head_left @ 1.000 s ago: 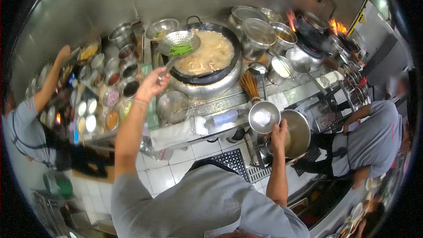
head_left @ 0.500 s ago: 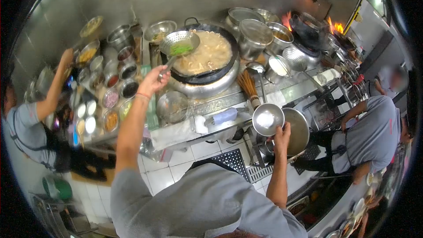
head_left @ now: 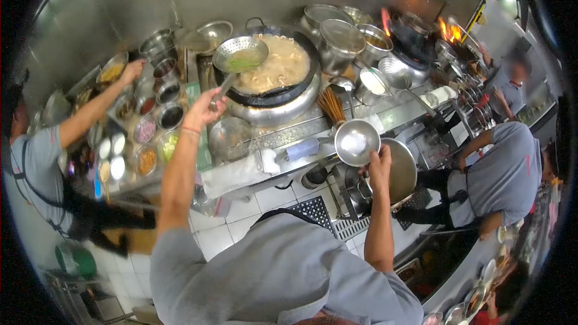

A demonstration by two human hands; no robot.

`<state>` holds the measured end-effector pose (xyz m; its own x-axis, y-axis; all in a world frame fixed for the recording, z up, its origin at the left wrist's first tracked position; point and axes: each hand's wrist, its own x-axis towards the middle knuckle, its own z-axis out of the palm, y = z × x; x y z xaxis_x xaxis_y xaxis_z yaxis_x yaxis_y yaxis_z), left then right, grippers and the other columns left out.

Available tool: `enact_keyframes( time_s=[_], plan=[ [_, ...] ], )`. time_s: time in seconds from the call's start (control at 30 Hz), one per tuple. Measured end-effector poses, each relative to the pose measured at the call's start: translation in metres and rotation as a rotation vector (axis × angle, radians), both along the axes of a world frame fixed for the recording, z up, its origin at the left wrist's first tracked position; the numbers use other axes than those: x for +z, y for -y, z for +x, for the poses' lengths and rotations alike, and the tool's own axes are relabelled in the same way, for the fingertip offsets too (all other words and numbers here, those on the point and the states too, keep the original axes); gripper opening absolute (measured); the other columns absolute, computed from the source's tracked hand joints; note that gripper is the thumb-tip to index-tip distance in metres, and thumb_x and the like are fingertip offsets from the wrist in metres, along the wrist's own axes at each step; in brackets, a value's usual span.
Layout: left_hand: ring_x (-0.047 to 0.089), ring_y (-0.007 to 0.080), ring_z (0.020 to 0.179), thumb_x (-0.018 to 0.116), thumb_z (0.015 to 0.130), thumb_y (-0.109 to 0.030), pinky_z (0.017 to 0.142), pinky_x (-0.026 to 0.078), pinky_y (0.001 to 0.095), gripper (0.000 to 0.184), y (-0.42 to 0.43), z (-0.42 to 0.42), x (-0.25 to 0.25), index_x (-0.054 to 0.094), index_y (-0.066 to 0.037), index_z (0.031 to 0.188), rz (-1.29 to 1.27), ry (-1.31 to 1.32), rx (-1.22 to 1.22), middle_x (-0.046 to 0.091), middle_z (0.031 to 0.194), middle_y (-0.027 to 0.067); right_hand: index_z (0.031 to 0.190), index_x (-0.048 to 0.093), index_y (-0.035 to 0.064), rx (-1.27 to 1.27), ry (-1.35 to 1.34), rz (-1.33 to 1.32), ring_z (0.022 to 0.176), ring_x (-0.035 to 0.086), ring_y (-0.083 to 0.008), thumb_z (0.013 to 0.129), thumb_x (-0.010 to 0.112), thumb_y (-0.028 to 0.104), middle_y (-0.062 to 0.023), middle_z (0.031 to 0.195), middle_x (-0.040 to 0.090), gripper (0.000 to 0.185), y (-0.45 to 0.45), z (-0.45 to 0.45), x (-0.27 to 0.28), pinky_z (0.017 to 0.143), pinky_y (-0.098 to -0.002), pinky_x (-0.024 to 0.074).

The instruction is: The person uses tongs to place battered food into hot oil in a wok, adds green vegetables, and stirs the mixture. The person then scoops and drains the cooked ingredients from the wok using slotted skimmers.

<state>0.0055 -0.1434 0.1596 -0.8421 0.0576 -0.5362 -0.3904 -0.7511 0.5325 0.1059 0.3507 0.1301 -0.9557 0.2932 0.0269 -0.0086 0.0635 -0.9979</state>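
Note:
My left hand [head_left: 209, 108] is closed around the handle of a perforated metal strainer [head_left: 229, 52]. The strainer is over the left side of a large black wok [head_left: 314, 75], and pale, foamy liquid [head_left: 280, 63] with pieces of food fills the wok. Green vegetables [head_left: 245, 60], somewhat blurred, lie in the strainer. At the counter's front edge, my right hand [head_left: 378, 168] grips the rim of a shiny metal bowl [head_left: 357, 142], tilted toward me, its inside looking bare. Just behind that hand stands a big pot [head_left: 409, 168], partly hidden.
Ingredient containers [head_left: 144, 129] crowd the left, where a co-worker's hand [head_left: 132, 71] reaches in. A bamboo brush [head_left: 331, 105], a ladle [head_left: 343, 83] and lidded pots [head_left: 342, 39] stand right of the wok. Flames [head_left: 450, 30] rise at back right. Another person [head_left: 500, 174] stands close on my right.
The green vegetables look duller and lower in the strainer. My right hand has moved the bowl slightly forward. The left co-worker's arm has swung rightward over the containers. The view has shifted a little.

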Motion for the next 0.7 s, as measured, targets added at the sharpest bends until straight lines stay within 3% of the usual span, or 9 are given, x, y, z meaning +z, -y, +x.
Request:
enact_keyframes(
  time_s=[0.07,0.23,0.27,0.37,0.47,0.5,0.53,0.6,0.7],
  plan=[
    [0.052,0.018,0.07,0.056,0.089,-0.024,0.05,0.049,0.0224,0.039,-0.002,0.004,-0.003,0.035,-0.003,0.115,-0.087,-0.11,0.057,0.047,0.093,0.018,0.103,0.042,-0.002,0.07,0.04,-0.079,0.049,0.053,-0.0163,0.087,0.045,0.008,-0.0129,0.084,0.053,0.019,0.002,-0.011,0.002,0.035,-0.0267,0.0445],
    [0.056,0.0237,0.077,0.05,0.09,-0.041,0.065,0.053,0.0321,0.063,-0.019,0.051,0.03,0.025,0.002,0.129,-0.109,-0.108,-0.004,0.049,0.097,0.0223,0.105,0.043,-0.0029,0.109,0.118,-0.2,0.046,0.052,-0.018,0.087,0.046,0.008,-0.0161,0.082,0.053,0.021,0.013,-0.054,-0.002,0.036,-0.0294,0.0462],
    [0.058,0.0254,0.08,0.047,0.091,-0.044,0.07,0.053,0.037,0.071,-0.003,0.055,0.008,0.017,0.004,0.133,-0.058,-0.152,-0.04,0.051,0.1,0.0229,0.107,0.043,-0.0035,0.097,0.088,-0.189,0.044,0.051,-0.0175,0.087,0.046,0.008,-0.017,0.083,0.053,0.023,0.014,-0.067,-0.01,0.037,-0.0294,0.0458],
    [0.06,0.0247,0.079,0.044,0.092,-0.042,0.071,0.053,0.0384,0.062,-0.014,0.112,0.002,0.025,0.002,0.132,-0.125,-0.15,0.085,0.054,0.103,0.0194,0.112,0.042,-0.0039,0.107,0.18,-0.143,0.045,0.053,-0.0172,0.085,0.045,0.007,-0.0144,0.074,0.055,0.029,0.029,-0.101,-0.013,0.036,-0.0299,0.0465],
    [0.06,0.0221,0.077,0.045,0.092,-0.037,0.068,0.052,0.0357,0.048,-0.014,0.167,-0.032,0.04,-0.002,0.125,-0.199,-0.216,-0.092,0.057,0.104,0.0126,0.115,0.042,-0.001,0.192,0.241,0.057,0.041,0.051,-0.0173,0.082,0.047,0.006,-0.0132,0.072,0.054,0.034,0.052,-0.125,-0.021,0.034,-0.0315,0.0448],
    [0.06,0.0211,0.077,0.046,0.092,-0.035,0.068,0.051,0.0349,0.044,-0.023,0.183,-0.038,0.045,-0.003,0.122,-0.208,-0.229,-0.122,0.057,0.104,0.011,0.114,0.046,-0.0001,0.29,0.194,0.059,0.04,0.052,-0.0183,0.08,0.047,0.005,-0.0116,0.066,0.055,0.035,0.054,-0.148,-0.058,0.034,-0.0332,0.0448],
    [0.059,0.0207,0.076,0.046,0.092,-0.034,0.067,0.051,0.0348,0.043,-0.033,0.197,-0.043,0.045,-0.003,0.122,-0.215,-0.196,-0.097,0.057,0.103,0.011,0.109,0.05,-0.0042,0.244,0.247,0.244,0.042,0.056,-0.0212,0.08,0.047,0.003,-0.0147,0.07,0.058,0.029,0.07,-0.153,-0.06,0.034,-0.0344,0.0467],
    [0.059,0.0203,0.075,0.047,0.092,-0.033,0.066,0.051,0.0347,0.042,-0.051,0.221,-0.051,0.045,-0.003,0.122,-0.227,-0.16,-0.075,0.058,0.102,0.011,0.102,0.055,-0.0041,0.345,0.239,0.373,0.045,0.06,-0.0237,0.079,0.048,0.002,-0.0175,0.075,0.062,0.025,0.101,-0.154,-0.054,0.036,-0.0342,0.0487],
    [0.059,0.0196,0.074,0.048,0.092,-0.03,0.064,0.051,0.0338,0.041,-0.067,0.243,-0.055,0.045,-0.003,0.123,-0.225,-0.131,-0.04,0.058,0.101,0.0106,0.098,0.058,-0.004,0.364,0.347,0.403,0.049,0.063,-0.0253,0.078,0.049,0.004,-0.0229,0.08,0.063,0.024,0.135,-0.176,-0.097,0.038,-0.0349,0.0494]
  ],
)
